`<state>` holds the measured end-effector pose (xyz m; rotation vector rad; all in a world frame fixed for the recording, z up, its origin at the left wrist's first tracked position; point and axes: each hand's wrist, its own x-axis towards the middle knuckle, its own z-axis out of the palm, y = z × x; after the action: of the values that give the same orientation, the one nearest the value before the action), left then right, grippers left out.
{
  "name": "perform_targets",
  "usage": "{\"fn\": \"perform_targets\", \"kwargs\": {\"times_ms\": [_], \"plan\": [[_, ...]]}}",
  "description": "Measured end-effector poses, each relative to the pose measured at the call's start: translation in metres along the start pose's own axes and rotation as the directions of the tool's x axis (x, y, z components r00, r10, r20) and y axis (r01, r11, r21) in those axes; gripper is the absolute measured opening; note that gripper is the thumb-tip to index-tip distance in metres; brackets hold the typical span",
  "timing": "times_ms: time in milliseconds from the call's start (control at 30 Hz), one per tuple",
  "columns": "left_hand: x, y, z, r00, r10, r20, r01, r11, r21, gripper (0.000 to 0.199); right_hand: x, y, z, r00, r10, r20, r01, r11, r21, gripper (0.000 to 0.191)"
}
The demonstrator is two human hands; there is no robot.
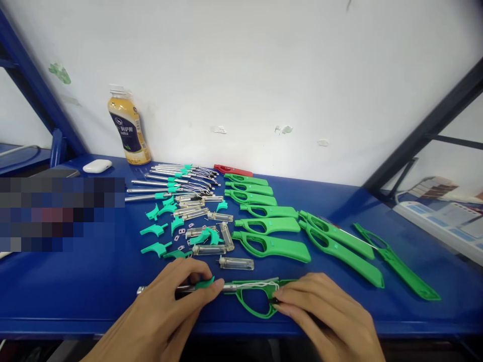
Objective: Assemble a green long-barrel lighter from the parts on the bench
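A plain white wall (241,75) rises behind a glossy blue tabletop (332,201). It carries a green-grey scuffed patch (59,73) at left and small peeling flakes (219,129) lower down. A blue metal post (37,80) slants at left, a dark frame bar (445,108) at right. The light is soft and fairly even.

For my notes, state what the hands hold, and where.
Left hand: metal tube, at its teal piece. Right hand: small black part, fingertip pinch; which end is unclear.
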<state>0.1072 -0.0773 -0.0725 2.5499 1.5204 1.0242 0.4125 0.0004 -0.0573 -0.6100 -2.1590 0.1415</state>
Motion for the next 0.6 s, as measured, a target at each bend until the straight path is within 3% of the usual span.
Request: {"fn": "perform_targets", "kwargs": {"times_ms": [600], "plan": [[-0.0001,-0.0018,-0.0007,0.999,-0.032,0.015,0.032,0.999,0.007,0.049,-0.0036,-0.0031,-0.0010,0.998,0.046,0.038,-0.046,0.999,-0.017,0.016]]}}
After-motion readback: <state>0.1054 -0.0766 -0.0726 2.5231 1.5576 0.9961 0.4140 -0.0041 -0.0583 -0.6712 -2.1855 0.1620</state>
